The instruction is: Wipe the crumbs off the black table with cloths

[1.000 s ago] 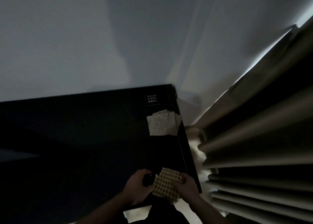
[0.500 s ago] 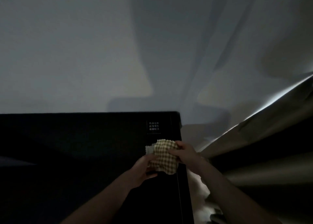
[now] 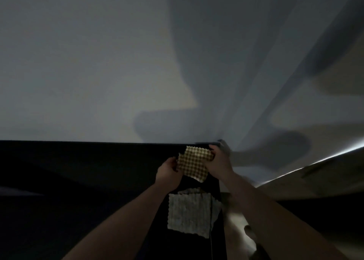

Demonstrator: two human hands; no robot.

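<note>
Two cloths show in the dim head view. One, a brown-and-cream checked cloth [image 3: 195, 163], is stretched between both hands above the far right corner of the black counter [image 3: 78, 181]; it is spread nearly flat, facing the camera, its scalloped top edge running left to right with a slight tilt, and one corner hangs down toward the lower right. Its sides look about equal, so no long axis can be told. The left hand [image 3: 167, 173] pinches the cloth's left edge with fingers curled closed on it, and the right hand [image 3: 217, 161] grips the upper right edge the same way. Nearer the camera, between the two forearms, a pale grey cloth [image 3: 189, 213] lies flat on the counter beside its right edge, roughly square, its sides close to parallel with that edge. Crumbs cannot be made out on the dark surface. Beyond the counter rises a plain pale wall [image 3: 88, 63] crossed by soft shadows.
</note>
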